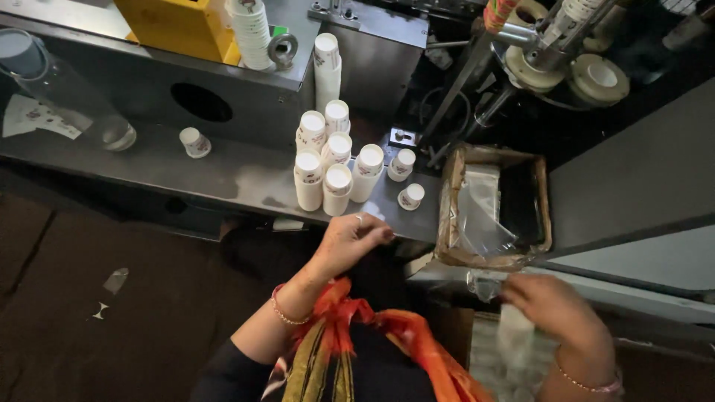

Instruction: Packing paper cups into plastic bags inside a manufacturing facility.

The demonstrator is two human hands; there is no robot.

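We see the left hand [350, 242] hovering at the near edge of the grey metal table [186, 167], its grip loosely curled and holding nothing, just below the cluster of stacked white paper cups [333, 167]. The right hand [555, 309] is blurred; its grip pinches a clear plastic bag [514, 335] below the cardboard box [447, 216], which is lined with clear plastic. A single cup [195, 142] stands well apart to the left.
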